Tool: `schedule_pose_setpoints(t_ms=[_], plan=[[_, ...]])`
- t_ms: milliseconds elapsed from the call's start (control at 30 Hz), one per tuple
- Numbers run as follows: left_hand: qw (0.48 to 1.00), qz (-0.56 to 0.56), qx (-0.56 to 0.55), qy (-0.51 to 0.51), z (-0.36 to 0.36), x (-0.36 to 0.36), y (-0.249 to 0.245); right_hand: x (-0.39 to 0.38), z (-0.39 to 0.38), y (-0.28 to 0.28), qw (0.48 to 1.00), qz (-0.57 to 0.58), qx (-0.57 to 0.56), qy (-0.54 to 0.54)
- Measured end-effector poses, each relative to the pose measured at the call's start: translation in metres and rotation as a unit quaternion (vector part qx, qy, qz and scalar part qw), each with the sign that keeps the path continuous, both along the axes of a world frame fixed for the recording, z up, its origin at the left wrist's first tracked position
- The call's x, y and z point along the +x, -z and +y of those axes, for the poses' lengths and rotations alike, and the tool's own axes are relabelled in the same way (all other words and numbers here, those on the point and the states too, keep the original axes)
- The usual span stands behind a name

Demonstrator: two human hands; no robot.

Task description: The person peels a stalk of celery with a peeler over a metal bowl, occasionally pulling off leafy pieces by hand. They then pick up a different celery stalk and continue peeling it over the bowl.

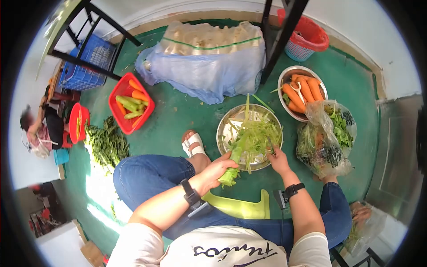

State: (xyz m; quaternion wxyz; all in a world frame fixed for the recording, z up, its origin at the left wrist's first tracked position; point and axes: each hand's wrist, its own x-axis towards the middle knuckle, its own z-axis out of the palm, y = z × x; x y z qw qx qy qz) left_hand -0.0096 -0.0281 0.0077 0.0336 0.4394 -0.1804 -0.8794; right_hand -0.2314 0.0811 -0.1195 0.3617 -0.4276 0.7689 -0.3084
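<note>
My left hand [218, 169] grips the thick base of a green vegetable stalk [235, 158], held tilted over a metal bowl [222, 133] on the green floor. Long green shreds [258, 133] lie piled in that bowl. My right hand [278, 159] is at the bowl's near rim against the shreds, fingers closed on a thin tool that is mostly hidden. A peeled pale green stalk [240, 207] rests across my lap.
A metal bowl of carrots [304, 91] and a plastic bag of leafy greens [327, 138] sit to the right. A red tray with vegetables [131, 103], loose greens [106, 142], a large plastic sack [209, 58], baskets and a seated person [40, 129] surround me.
</note>
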Motion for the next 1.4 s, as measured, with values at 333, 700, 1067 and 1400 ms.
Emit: schedule_pose_setpoints(t_ms=[333, 700, 1067, 1400], plan=[[0.981, 0.033, -0.153, 0.112, 0.017, 0.007, -0.019, 0.07, 0.006, -0.152, 0.979, 0.142, -0.048, -0.14], [0.97, 0.041, -0.209, 0.118, 0.032, 0.02, -0.027, 0.086, -0.006, -0.141, 0.951, 0.218, -0.046, -0.216], [0.967, 0.056, -0.132, 0.212, 0.026, 0.028, -0.034, 0.041, -0.016, -0.062, 0.977, 0.164, 0.05, -0.13], [0.963, -0.004, -0.17, 0.209, 0.013, 0.028, -0.012, 0.038, -0.014, -0.055, 0.976, 0.135, 0.144, -0.088]])
